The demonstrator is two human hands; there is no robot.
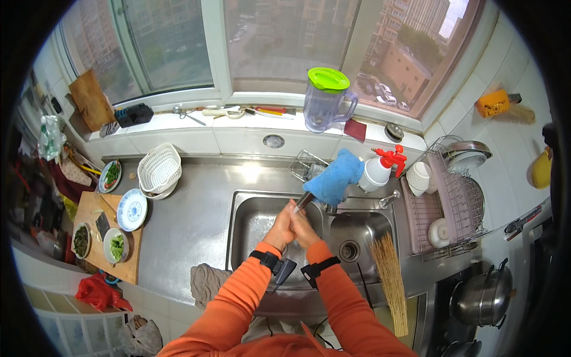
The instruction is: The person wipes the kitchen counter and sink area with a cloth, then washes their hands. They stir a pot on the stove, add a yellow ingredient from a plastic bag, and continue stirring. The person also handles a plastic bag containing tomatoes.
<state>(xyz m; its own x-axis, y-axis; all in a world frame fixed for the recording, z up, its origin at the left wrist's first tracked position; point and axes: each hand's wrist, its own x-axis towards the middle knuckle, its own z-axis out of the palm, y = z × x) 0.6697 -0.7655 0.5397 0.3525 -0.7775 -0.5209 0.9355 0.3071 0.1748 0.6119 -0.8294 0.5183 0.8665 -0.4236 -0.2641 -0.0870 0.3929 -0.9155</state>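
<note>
My left hand (281,228) and my right hand (303,228) are pressed together under the faucet spout (305,201), over the left basin of the stainless steel sink (250,223). Water runs from the spout onto them. Their fingers overlap, so I cannot make out whether anything lies between the palms. A blue cloth (332,178) is draped over the faucet just beyond my fingertips. To the right is the smaller basin with its drain (349,251). A straw whisk broom (389,281) leans across that basin's right edge.
At left, a wooden cutting board (130,267) carries bowls of vegetables and a blue-patterned plate (132,209). White baskets (159,167) stand behind it. Right of the faucet are a spray bottle (375,174) and a dish rack (412,227). A grey rag (207,283) hangs over the counter's front edge.
</note>
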